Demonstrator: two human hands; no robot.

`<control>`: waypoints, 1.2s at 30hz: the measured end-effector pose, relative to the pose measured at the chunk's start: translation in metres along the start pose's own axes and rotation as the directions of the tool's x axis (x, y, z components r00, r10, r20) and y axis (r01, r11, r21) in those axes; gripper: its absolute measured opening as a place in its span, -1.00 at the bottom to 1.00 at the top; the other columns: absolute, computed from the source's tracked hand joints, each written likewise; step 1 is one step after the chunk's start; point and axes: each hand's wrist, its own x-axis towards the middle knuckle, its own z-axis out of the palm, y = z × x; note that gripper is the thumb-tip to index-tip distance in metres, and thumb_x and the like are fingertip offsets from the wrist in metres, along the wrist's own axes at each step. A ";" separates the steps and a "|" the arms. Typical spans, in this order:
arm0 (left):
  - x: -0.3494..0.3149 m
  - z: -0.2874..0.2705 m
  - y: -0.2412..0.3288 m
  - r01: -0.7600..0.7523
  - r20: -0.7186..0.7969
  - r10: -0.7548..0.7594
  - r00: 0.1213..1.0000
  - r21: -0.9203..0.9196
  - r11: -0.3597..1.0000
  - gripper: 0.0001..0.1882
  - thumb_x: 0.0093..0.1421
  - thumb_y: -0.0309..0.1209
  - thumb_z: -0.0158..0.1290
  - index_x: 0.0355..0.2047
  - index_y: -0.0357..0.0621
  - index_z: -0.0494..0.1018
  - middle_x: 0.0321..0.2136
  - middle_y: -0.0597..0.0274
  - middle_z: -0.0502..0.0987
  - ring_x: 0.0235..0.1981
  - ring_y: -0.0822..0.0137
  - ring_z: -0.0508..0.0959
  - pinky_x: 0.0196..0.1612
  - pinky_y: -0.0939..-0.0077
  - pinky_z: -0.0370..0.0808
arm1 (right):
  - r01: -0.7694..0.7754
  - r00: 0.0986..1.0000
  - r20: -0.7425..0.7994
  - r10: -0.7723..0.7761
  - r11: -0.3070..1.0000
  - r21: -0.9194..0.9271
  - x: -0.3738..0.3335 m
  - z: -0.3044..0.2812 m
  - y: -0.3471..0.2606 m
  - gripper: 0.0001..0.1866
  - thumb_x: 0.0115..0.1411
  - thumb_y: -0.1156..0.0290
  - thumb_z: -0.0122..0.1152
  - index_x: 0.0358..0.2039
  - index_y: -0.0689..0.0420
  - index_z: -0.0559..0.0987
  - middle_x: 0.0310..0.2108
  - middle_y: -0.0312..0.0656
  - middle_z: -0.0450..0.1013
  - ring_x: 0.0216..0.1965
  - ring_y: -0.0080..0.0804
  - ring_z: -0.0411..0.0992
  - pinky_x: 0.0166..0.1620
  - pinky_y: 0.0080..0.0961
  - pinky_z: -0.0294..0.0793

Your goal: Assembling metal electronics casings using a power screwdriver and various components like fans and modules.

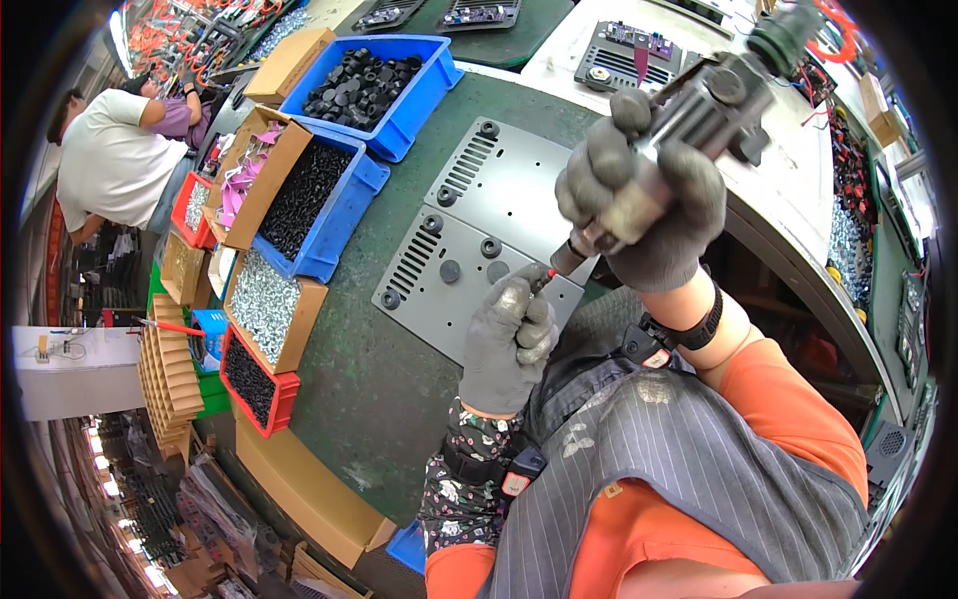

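Note:
My right hand (pixel 649 190), in a grey glove, is closed around a power screwdriver (pixel 704 110), which slants down to the left. Its red-tipped bit (pixel 552 273) meets a small black piece (pixel 540 284) pinched in the fingers of my gloved left hand (pixel 509 339); most of that piece is hidden. Beneath both hands lies a grey metal plate (pixel 424 314) with vent slots and black round feet (pixel 391 299). A similar plate (pixel 519 165) with feet along its left side adjoins it on the far side. A dark disc (pixel 449 271) rests on the nearer plate.
To the left stand blue bins of black round feet (pixel 364 90) and small black parts (pixel 309 195), a cardboard box of silvery screws (pixel 261 304) and a red tray of black screws (pixel 249 379). Slotted plates with circuit boards (pixel 629 58) lie beyond. Another person (pixel 120 155) is at far left.

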 end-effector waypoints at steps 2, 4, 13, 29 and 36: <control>-0.002 0.006 -0.004 -0.054 -0.057 0.064 0.996 0.156 0.986 -0.67 0.27 -0.29 -0.06 -0.06 -0.26 0.32 -0.52 0.37 0.35 -0.65 0.63 0.19 -0.67 0.80 0.13 | -0.003 0.989 -0.144 0.023 0.991 0.135 0.001 -0.008 0.004 -0.59 0.11 0.10 0.04 -0.13 0.09 0.31 -0.50 -0.35 0.26 -0.54 -0.52 0.24 -0.41 -0.52 0.26; -0.001 0.013 -0.007 -0.128 -0.098 0.181 0.979 0.398 0.908 -0.61 0.26 -0.22 -0.03 -0.05 -0.27 0.34 -0.54 0.40 0.33 -0.64 0.64 0.19 -0.66 0.79 0.11 | 0.003 0.997 -0.071 0.018 0.957 0.291 0.007 -0.020 0.007 -0.66 0.11 0.17 0.03 -0.18 0.11 0.37 -0.46 -0.23 0.37 -0.46 -0.34 0.37 -0.32 -0.30 0.39; 0.034 0.007 0.053 0.351 0.000 0.509 0.861 0.725 -0.593 -0.52 0.06 0.08 0.07 -0.29 -0.10 0.56 -0.42 0.17 0.58 -0.37 0.20 0.56 -0.29 0.32 0.46 | 0.061 0.989 -0.143 -0.029 0.972 0.229 0.015 -0.054 -0.010 -0.68 0.13 0.21 0.01 -0.20 0.17 0.40 -0.47 -0.19 0.36 -0.46 -0.31 0.39 -0.30 -0.28 0.42; 0.041 0.024 -0.012 0.007 0.164 0.253 0.953 0.827 -0.562 -0.69 0.07 -0.17 0.07 -0.24 -0.04 0.52 -0.34 0.12 0.56 -0.36 0.09 0.55 -0.29 0.26 0.46 | -0.112 0.992 -0.093 0.083 0.926 -0.361 0.002 -0.028 -0.015 -0.68 -0.02 0.56 0.08 -0.21 0.26 0.31 -0.58 -0.10 0.40 -0.61 -0.46 0.37 -0.59 -0.63 0.26; 0.046 0.004 -0.026 0.042 0.232 0.322 0.918 0.749 -0.661 -0.70 0.15 -0.12 0.00 -0.31 -0.07 0.47 -0.48 0.14 0.53 -0.50 0.13 0.55 -0.45 0.28 0.47 | -0.191 0.962 0.004 0.275 0.680 -0.708 0.004 -0.029 0.005 -0.70 -0.13 0.48 0.22 -0.31 0.12 0.44 -0.52 -0.33 0.40 -0.50 -0.60 0.36 -0.39 -0.59 0.38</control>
